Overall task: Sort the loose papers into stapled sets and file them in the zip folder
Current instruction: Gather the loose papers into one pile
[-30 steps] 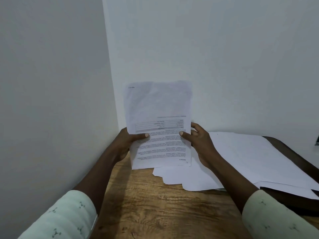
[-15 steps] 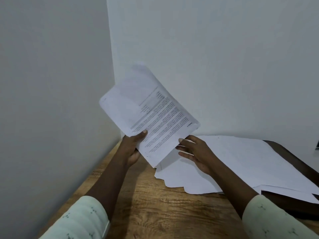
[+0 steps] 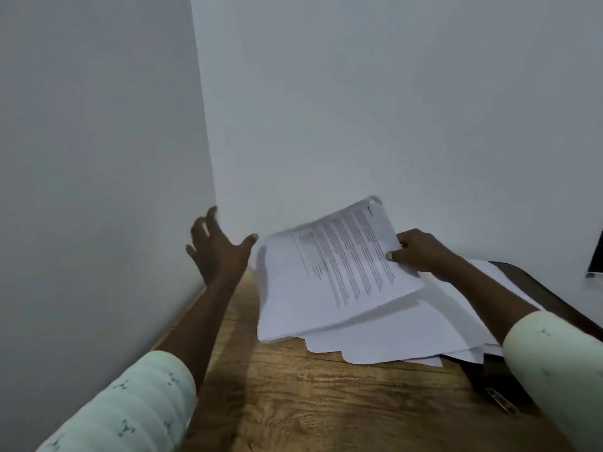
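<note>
A set of printed white pages hangs low over the table, tilted and blurred. My right hand pinches its right edge between thumb and fingers. My left hand is off the pages, just to their left, raised with fingers spread and holding nothing. Under the held set lies a spread pile of loose white papers on the wooden table. A dark folder shows under the pile at the right, with a small metal piece on it.
White walls meet in a corner right behind the table, close on the left and at the back. A dark object sits at the far right edge against the wall. Bare wood shows in front of the papers.
The pages, held upright by both hands a second ago, have swung down and right over the pile. My left hand has let go and opened; my right hand now grips their edge.
</note>
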`<control>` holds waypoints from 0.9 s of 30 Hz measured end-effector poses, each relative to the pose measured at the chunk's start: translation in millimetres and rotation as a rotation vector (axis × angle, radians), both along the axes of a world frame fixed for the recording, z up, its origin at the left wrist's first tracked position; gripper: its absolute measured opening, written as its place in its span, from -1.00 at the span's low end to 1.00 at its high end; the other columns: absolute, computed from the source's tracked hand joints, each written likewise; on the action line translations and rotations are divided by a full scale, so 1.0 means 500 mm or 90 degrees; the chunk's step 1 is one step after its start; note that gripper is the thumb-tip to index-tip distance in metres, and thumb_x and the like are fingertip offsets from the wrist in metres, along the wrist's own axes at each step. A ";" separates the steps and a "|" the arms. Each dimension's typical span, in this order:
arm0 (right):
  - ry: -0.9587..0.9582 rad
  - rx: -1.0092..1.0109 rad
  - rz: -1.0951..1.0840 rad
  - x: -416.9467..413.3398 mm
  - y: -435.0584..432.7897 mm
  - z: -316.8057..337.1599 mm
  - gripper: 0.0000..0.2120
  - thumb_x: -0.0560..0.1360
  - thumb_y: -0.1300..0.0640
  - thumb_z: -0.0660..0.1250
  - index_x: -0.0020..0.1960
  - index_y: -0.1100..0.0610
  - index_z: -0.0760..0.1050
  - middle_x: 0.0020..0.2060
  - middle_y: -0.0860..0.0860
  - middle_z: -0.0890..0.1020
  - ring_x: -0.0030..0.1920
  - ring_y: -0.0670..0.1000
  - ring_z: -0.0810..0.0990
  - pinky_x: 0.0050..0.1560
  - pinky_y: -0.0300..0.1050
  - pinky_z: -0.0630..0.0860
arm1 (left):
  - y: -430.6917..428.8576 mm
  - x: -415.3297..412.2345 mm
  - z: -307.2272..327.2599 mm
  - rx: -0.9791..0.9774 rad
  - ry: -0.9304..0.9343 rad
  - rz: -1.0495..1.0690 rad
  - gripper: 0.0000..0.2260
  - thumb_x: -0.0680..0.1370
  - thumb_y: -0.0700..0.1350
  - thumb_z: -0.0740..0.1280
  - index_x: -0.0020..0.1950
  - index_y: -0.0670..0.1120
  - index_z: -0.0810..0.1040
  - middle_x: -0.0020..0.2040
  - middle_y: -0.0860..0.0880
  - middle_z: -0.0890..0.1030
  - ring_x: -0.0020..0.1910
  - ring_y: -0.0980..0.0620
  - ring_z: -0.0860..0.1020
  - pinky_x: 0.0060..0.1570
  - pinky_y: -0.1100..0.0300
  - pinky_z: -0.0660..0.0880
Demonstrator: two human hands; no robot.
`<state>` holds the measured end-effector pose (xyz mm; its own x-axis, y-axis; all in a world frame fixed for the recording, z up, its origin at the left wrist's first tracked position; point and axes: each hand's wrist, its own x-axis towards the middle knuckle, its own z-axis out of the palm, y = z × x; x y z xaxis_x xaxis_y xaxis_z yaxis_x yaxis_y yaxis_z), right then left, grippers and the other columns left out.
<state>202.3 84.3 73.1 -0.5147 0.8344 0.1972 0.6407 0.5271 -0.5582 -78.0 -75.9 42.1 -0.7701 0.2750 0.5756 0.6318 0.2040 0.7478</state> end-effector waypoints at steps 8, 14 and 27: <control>-0.119 0.088 0.115 -0.044 -0.024 0.049 -0.85 0.57 0.11 0.31 0.06 0.13 0.60 -0.11 0.03 0.61 -0.02 0.07 0.55 -0.20 -0.19 0.39 | 0.033 0.067 0.031 -0.323 0.090 -0.412 -0.45 0.24 0.29 0.41 0.02 -0.10 0.69 -0.05 -0.02 0.71 -0.03 0.00 0.64 0.00 0.04 0.54; 0.230 0.010 0.027 -0.050 -0.008 -0.002 -0.69 0.51 -0.07 0.40 0.20 0.02 0.53 0.03 -0.04 0.58 0.09 -0.03 0.52 -0.10 -0.18 0.40 | 0.019 0.035 -0.001 -0.238 -0.179 -0.492 -0.46 0.20 0.13 0.57 0.06 -0.16 0.70 0.00 -0.09 0.73 0.02 -0.10 0.69 0.14 -0.11 0.59; -0.243 -0.064 -0.245 0.008 0.050 -0.128 -0.05 0.32 -0.38 0.42 0.46 0.14 0.14 0.40 0.19 0.37 0.40 0.24 0.33 0.30 0.10 0.30 | -0.036 -0.166 -0.160 -0.284 -0.380 -0.185 -0.55 0.17 -0.21 0.52 0.04 -0.26 0.67 0.01 -0.23 0.68 0.02 -0.20 0.64 0.15 -0.10 0.57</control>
<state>206.1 109.1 8.8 -0.1887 0.9815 -0.0338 0.9432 0.1715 -0.2845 -160.9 -94.1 -37.8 -0.7758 0.6188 -0.1233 0.2236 0.4523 0.8634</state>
